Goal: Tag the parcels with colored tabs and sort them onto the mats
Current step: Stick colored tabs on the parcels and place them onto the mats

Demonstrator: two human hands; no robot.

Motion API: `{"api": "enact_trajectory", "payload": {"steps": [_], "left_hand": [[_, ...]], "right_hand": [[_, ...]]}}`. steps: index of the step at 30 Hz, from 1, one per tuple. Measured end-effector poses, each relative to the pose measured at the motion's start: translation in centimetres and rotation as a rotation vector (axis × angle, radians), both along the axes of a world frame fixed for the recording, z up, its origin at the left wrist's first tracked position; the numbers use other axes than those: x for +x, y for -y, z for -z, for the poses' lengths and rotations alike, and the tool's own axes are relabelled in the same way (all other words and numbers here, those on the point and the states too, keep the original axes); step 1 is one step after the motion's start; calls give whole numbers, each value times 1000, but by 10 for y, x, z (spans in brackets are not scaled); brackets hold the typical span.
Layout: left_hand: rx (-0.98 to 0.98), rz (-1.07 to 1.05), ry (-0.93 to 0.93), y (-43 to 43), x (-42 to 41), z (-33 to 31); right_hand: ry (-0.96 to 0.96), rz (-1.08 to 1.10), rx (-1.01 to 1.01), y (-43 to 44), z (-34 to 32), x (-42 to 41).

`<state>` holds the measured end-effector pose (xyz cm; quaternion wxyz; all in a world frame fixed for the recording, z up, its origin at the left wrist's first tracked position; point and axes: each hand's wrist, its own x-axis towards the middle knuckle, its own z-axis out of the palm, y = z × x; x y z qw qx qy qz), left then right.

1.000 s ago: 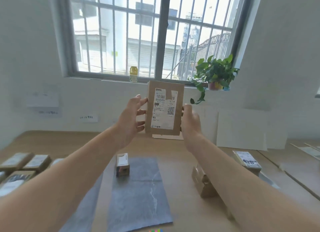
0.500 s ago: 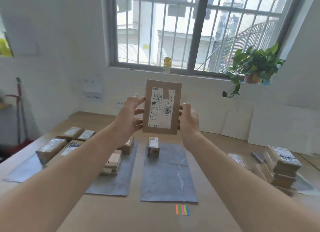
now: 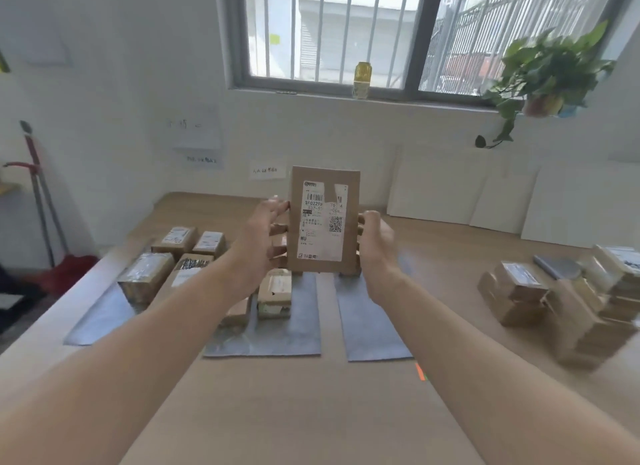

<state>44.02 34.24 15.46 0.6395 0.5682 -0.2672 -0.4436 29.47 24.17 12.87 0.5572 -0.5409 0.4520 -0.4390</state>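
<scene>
Both hands, left hand (image 3: pixel 266 237) & right hand (image 3: pixel 376 248), pinch the parcel (image 3: pixel 323 218) by its side edges; I see no tab, so it may reach a mat (image 3: pixel 367 326) w/o tag.

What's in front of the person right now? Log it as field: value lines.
held parcel: upright, label facing camera, above the mats
left hand: grips its left edge
right hand: grips its right edge
left mat: bears parcel cluster
middle mat: bears small parcels
right mat: near part bare, far end hidden
colored tabs: on table, beside right mat's near corner
parcel stack: table's right side
</scene>
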Motion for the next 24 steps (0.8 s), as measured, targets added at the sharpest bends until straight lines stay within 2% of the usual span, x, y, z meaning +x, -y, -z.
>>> {"api": "enact_trajectory", "payload": {"steps": [9, 24], "left_hand": [[108, -20, -78, -2, 37, 59], [334, -33, -159, 1, 28, 171]], "right_hand": [[-57, -6, 112, 5, 60, 33], [-195, -47, 356, 2, 168, 22]]}}
